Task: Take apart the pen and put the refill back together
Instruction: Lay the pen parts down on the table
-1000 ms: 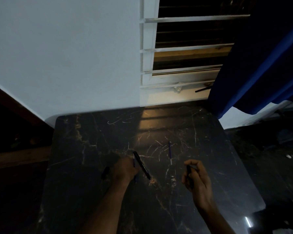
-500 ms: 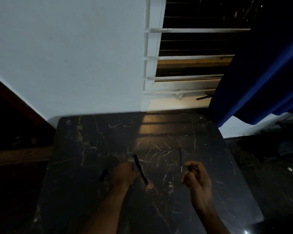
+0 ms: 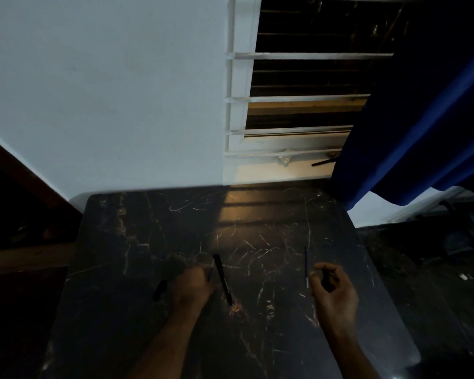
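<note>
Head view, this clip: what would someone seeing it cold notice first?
Two bare hands low over a dark marble table: the left hand rests beside a black pen barrel lying at a slant near the table's middle, and the right hand is curled next to a thin blue refill lying to the right. A dark cap-like piece lies left of the left hand. Behind, a barred window glows amber beside a blue curtain.

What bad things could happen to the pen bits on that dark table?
The thin refill lies loose beside the right hand, so a bump might roll it away. The black pen barrel and a small dark piece near the left hand barely stand out on the dark table, so they could get lost in this dim light.
</note>
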Demonstrator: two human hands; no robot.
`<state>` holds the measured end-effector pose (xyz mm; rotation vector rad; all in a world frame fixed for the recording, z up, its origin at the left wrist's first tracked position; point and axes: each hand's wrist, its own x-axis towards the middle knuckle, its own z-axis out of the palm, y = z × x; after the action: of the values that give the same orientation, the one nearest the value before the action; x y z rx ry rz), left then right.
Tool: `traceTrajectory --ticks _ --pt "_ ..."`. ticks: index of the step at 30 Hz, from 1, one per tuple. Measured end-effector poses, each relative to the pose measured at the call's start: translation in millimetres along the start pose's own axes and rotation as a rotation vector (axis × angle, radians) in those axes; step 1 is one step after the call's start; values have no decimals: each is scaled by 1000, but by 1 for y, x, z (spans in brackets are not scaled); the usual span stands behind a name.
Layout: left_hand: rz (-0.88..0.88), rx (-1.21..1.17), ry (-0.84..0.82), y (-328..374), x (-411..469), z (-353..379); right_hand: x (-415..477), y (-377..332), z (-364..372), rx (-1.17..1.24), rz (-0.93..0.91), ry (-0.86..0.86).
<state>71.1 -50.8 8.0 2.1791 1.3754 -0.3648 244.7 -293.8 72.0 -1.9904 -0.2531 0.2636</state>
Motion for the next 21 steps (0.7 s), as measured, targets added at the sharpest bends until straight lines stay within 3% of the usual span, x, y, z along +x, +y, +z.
traceTrajectory --ticks 3,8,12,18,21 --pt "-21 6 -31 1 4 1 29 29 -4 -181 132 70" --pt "6 60 -35 -9 9 1 82 96 -6 -401 391 -143" --pt "-32 -32 -20 -22 2 -5 104 115 5 -545 361 -235" --pt "-97 -326 37 -27 -13 -12 97 86 24 -606 368 -324" --pt "-110 -465 13 -26 -16 -16 59 69 58 -541 306 -506"
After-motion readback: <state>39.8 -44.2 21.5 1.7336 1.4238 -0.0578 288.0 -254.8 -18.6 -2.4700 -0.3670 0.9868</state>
